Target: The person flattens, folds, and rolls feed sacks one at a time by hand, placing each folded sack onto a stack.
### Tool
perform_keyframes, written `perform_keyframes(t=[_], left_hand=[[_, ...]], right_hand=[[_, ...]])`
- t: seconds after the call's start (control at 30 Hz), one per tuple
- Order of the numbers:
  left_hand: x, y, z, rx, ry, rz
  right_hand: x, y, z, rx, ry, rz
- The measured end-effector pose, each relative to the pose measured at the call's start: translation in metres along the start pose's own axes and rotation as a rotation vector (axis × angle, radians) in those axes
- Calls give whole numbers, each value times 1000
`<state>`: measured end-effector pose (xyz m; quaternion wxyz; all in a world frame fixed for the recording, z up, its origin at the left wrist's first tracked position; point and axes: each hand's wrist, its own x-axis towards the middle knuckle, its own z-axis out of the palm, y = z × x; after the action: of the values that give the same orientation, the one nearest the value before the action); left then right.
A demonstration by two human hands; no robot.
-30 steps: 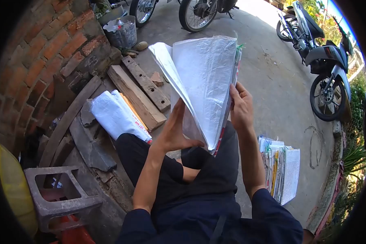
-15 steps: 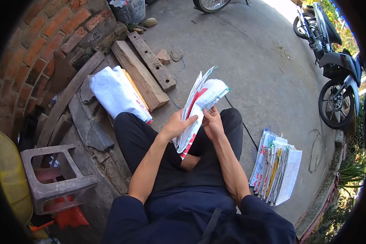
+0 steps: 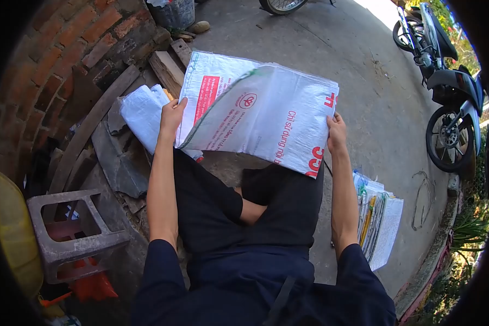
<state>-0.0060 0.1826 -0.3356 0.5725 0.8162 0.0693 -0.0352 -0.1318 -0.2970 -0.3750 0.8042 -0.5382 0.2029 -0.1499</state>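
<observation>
A white woven plastic sack [image 3: 277, 119] with red print is spread wide above my lap, one corner folded over diagonally. My left hand [image 3: 171, 117] is closed on its left edge, thumb on top. On the opposite edge, my right hand [image 3: 337, 132] grips the sack near its side. Partly behind my left forearm lies a pile of folded white sacks [image 3: 141, 117]. To the right of my right forearm, a stack of folded sacks [image 3: 383, 223] rests on the concrete.
A grey plastic stool [image 3: 76, 233] stands at the left beside stone slabs [image 3: 119, 157]. Wooden beams [image 3: 167, 70] lie near the brick wall [image 3: 54, 70]. A bucket [image 3: 174, 13] is at the back. Motorbikes [image 3: 453, 103] are parked at the right.
The folded sack has been opened out flat. My hands have moved apart, the left one leftward and up, the right one rightward and up, each now at an opposite edge.
</observation>
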Motion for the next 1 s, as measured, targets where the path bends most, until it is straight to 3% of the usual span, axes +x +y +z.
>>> perform_keyframes(t=[0.07, 0.13, 0.2, 0.27, 0.33, 0.43, 0.47, 0.83, 0.9, 1.0], left_hand=[[-3, -13, 1, 429, 316, 104], [-13, -27, 10, 371, 479, 219], [-9, -52, 9, 55, 259, 49], [-19, -45, 18, -59, 157, -39], [-36, -30, 28, 317, 33, 91], [-42, -52, 49, 719, -109, 88], [-46, -55, 55, 786, -65, 97], [-47, -56, 78, 469, 150, 182], [-48, -53, 78, 48, 55, -287], [-34, -85, 81, 5, 26, -230]], right_hand=[[21, 26, -21, -158, 147, 29], [23, 52, -35, -384, 253, 32], [39, 101, -70, -758, 307, 28], [33, 111, -76, -460, 385, 89], [33, 113, -74, -386, 391, 56], [18, 91, -59, -1032, 409, -55], [16, 89, -57, -1090, 413, -62], [-27, 40, -7, -1362, 427, -73], [-20, 49, -14, -1353, 416, -134], [-13, 56, -24, -1316, 396, -167]])
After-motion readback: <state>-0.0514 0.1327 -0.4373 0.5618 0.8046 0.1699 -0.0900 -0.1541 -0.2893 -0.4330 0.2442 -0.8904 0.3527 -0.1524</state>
